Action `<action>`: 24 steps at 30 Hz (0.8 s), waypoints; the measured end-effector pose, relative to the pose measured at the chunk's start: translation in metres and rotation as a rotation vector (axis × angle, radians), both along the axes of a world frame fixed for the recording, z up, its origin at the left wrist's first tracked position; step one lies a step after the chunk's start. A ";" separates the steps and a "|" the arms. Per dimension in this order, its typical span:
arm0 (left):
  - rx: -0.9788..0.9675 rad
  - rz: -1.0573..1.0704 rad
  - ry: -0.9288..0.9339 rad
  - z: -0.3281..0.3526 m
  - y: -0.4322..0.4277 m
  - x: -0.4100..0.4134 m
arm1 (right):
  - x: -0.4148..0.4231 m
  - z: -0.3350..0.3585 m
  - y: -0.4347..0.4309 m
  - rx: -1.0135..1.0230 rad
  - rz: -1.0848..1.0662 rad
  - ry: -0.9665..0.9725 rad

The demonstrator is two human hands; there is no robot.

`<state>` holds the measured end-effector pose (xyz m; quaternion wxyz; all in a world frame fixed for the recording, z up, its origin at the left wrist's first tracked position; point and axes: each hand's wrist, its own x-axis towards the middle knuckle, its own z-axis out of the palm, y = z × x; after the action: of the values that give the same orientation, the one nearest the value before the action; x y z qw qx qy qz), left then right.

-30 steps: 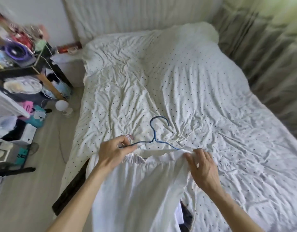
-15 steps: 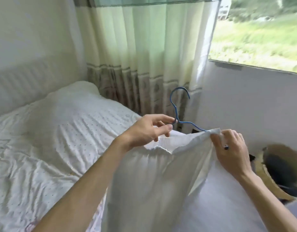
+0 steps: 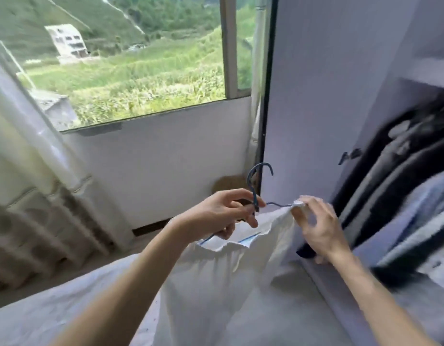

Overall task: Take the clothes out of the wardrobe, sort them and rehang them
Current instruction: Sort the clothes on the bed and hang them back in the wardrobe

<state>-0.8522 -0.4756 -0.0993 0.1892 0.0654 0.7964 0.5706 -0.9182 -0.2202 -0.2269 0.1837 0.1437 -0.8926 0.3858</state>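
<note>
A white garment (image 3: 223, 278) with an elastic waistband hangs on a blue wire hanger (image 3: 254, 186), held up in front of me. My left hand (image 3: 226, 213) grips the hanger at the base of its hook. My right hand (image 3: 316, 223) pinches the right end of the waistband where it meets the hanger's arm. To the right stands the open wardrobe (image 3: 341, 121) with dark and grey-blue clothes (image 3: 403, 196) hanging inside, blurred.
A window (image 3: 131, 58) onto green fields fills the upper left, with a pale curtain (image 3: 28, 171) at the far left. The white bed (image 3: 66, 303) lies below my arms. A brown round object (image 3: 231, 184) sits low by the wall behind the hanger.
My view has swung right from the bed past the curtain to the window and wardrobe. Both hands have kept hold of the hanger and white garment, carrying them towards the wardrobe.
</note>
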 end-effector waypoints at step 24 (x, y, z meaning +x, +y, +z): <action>0.352 -0.304 -0.643 -0.042 0.301 -0.047 | 0.168 0.035 0.073 -0.172 -0.599 -0.873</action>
<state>-0.8989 -0.1751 -0.1416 0.4972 0.0318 0.5676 0.6554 -0.7505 -0.1467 -0.1921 -0.0915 -0.3066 -0.8531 0.4121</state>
